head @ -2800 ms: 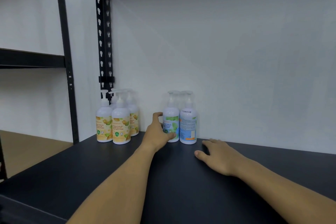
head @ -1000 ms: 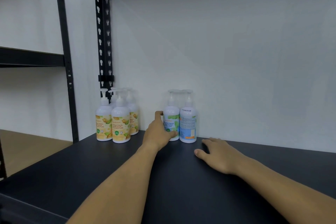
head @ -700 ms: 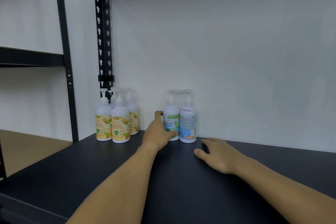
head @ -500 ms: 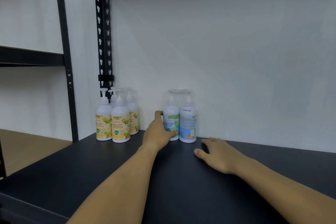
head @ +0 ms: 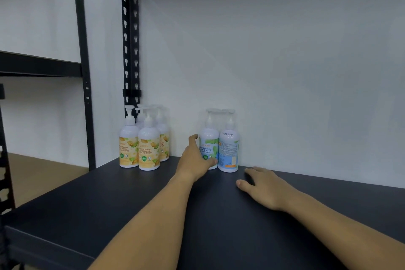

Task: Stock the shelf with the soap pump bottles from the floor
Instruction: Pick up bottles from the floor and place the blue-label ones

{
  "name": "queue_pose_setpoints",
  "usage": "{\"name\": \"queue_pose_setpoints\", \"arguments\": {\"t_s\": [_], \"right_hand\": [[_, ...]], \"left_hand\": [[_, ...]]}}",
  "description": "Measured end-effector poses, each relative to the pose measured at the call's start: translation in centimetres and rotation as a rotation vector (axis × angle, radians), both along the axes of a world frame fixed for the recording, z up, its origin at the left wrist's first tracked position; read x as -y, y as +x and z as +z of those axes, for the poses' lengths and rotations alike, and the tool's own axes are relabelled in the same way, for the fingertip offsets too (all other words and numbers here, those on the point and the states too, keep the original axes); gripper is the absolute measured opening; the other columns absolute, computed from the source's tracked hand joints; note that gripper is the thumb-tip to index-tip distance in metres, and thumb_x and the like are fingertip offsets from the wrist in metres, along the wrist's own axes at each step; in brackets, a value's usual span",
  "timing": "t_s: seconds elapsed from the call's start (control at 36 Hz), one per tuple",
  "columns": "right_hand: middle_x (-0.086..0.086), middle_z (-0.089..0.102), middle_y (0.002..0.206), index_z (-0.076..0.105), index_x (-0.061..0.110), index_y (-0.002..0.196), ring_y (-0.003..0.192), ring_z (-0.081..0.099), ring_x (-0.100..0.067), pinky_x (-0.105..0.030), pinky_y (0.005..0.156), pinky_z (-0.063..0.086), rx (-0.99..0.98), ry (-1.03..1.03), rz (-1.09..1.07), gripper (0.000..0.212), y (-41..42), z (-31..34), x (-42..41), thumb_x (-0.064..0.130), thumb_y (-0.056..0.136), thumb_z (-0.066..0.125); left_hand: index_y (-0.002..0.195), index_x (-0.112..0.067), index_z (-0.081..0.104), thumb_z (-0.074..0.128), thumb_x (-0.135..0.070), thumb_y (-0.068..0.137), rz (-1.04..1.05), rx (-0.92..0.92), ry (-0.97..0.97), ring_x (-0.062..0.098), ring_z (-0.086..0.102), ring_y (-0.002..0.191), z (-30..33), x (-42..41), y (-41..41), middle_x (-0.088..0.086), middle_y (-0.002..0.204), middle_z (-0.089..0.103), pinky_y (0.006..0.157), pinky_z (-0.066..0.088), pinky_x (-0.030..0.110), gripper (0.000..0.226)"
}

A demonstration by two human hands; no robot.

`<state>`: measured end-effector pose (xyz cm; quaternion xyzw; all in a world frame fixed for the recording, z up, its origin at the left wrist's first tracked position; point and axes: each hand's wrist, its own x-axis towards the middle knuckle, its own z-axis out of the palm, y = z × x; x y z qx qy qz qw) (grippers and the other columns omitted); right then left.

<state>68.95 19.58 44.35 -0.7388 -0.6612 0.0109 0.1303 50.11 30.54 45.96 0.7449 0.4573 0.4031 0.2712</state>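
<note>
Fingers of the left hand [head: 195, 159] curl round the lower part of the green mint bottle [head: 209, 146], the thumb up along its left side and the fingertips across the front just under the label. That bottle stands upright at the back of the dark shelf [head: 153, 204], touching a second mint bottle [head: 228, 149] on its right (this one shows its back label, with small print and an orange strip at the foot). Both are close against the white back wall [head: 285, 61]. The right hand [head: 263, 186] lies palm down on the shelf, near the second mint bottle but apart from it, fingers spread and relaxed, holding nothing. Further left, near the black slotted upright [head: 130, 39], a cluster of yellow-labelled pump bottles [head: 149, 149] stands upright, well apart from the mint pair.
</note>
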Motion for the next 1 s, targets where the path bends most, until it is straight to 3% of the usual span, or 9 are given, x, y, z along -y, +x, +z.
{"name": "queue_pose_setpoints", "arguments": {"t_s": [0.14, 0.25, 0.42, 0.47, 0.53, 0.58, 0.78, 0.86, 1.0], "right_hand": [[0.009, 0.057, 0.104, 0.054, 0.022, 0.098, 0.103, 0.055, -0.015, -0.033, 0.090, 0.046, -0.053, 0.064, -0.023, 0.035, -0.5, 0.3, 0.8, 0.056, 0.096, 0.044], [0.007, 0.058, 0.085, 0.056, 0.017, 0.086, 0.083, 0.057, -0.014, -0.032, 0.074, 0.047, -0.070, 0.098, -0.032, 0.035, -1.0, 0.5, 1.2, 0.050, 0.096, 0.047], [0.007, 0.056, 0.075, 0.053, 0.018, 0.077, 0.074, 0.055, -0.015, -0.027, 0.062, 0.038, -0.056, 0.097, -0.064, 0.032, -1.9, 0.9, 1.5, 0.043, 0.097, 0.050], [0.007, 0.064, 0.090, 0.062, 0.022, 0.093, 0.090, 0.060, -0.018, -0.028, 0.071, 0.042, -0.082, 0.101, -0.074, 0.022, -2.0, 1.1, 1.6, 0.042, 0.096, 0.053], [0.001, 0.065, 0.120, 0.059, 0.022, 0.129, 0.111, 0.059, -0.018, -0.031, 0.091, 0.045, -0.141, 0.148, -0.094, 0.039, -2.1, 1.3, 1.8, 0.040, 0.095, 0.057], [-0.004, 0.060, 0.132, 0.050, 0.022, 0.142, 0.118, 0.058, -0.018, -0.031, 0.099, 0.045, -0.257, 0.228, -0.115, 0.050, -2.3, 1.8, 2.0, 0.038, 0.095, 0.059], [-0.006, 0.054, 0.138, 0.040, 0.022, 0.147, 0.114, 0.057, -0.020, -0.028, 0.087, 0.043, -0.512, 0.483, -0.112, 0.062, -4.5, 4.4, 0.0, 0.034, 0.092, 0.067], [-0.008, 0.051, 0.141, 0.035, 0.020, 0.150, 0.122, 0.054, -0.022, -0.028, 0.090, 0.041, -0.581, 0.525, -0.109, 0.070, -5.4, 5.5, -1.4, 0.030, 0.090, 0.071], [0.003, 0.055, 0.117, 0.040, 0.017, 0.145, 0.103, 0.058, -0.017, -0.028, 0.086, 0.046, -0.683, 0.524, -0.086, 0.067, -7.0, 5.8, -3.1, 0.018, 0.086, 0.072]], "left_hand": [[0.155, -0.014, 0.009, 0.075, -0.023, 0.085, -0.039, -0.106, -0.098, 0.027, 0.054, 0.125, 0.5, 1.0, -1.6, 0.013, 0.141, 0.050, 0.099, 0.044, 0.033, 0.097], [0.153, -0.011, 0.023, 0.068, -0.041, 0.089, -0.070, -0.359, -0.083, 0.027, 0.046, 0.134, 0.8, 2.3, -4.5, 0.011, 0.151, 0.039, 0.106, 0.041, 0.034, 0.084], [0.143, -0.016, 0.045, 0.054, -0.053, 0.095, -0.100, -0.571, -0.072, 0.021, 0.051, 0.125, 0.5, 3.0, -9.8, 0.005, 0.143, 0.049, 0.104, 0.042, 0.033, 0.061], [0.144, -0.020, 0.045, 0.049, -0.055, 0.096, -0.112, -0.625, -0.058, 0.020, 0.050, 0.126, 0.1, 3.2, -10.9, 0.004, 0.144, 0.048, 0.106, 0.041, 0.035, 0.059], [0.151, -0.023, 0.037, 0.042, -0.056, 0.099, -0.101, -0.680, -0.010, 0.020, 0.035, 0.143, -0.3, 3.5, -11.5, 0.003, 0.158, 0.035, 0.117, 0.030, 0.038, 0.063], [0.156, -0.023, 0.028, 0.036, -0.056, 0.100, -0.087, -0.734, 0.030, 0.019, 0.016, 0.152, -0.6, 3.8, -11.5, 0.001, 0.165, 0.020, 0.123, 0.017, 0.039, 0.065], [0.158, -0.024, 0.023, 0.032, -0.055, 0.102, -0.086, -0.754, 0.041, 0.017, 0.009, 0.153, -0.5, 4.2, -11.6, 0.000, 0.166, 0.014, 0.123, 0.012, 0.038, 0.064], [0.158, -0.024, 0.023, 0.031, -0.055, 0.102, -0.091, -0.755, 0.042, 0.017, 0.009, 0.153, -0.5, 4.3, -11.6, 0.000, 0.166, 0.013, 0.123, 0.011, 0.038, 0.064], [0.157, -0.024, 0.023, 0.032, -0.055, 0.102, -0.093, -0.761, 0.042, 0.017, 0.010, 0.153, -0.5, 4.3, -11.6, 0.000, 0.166, 0.013, 0.123, 0.011, 0.038, 0.064]]}}
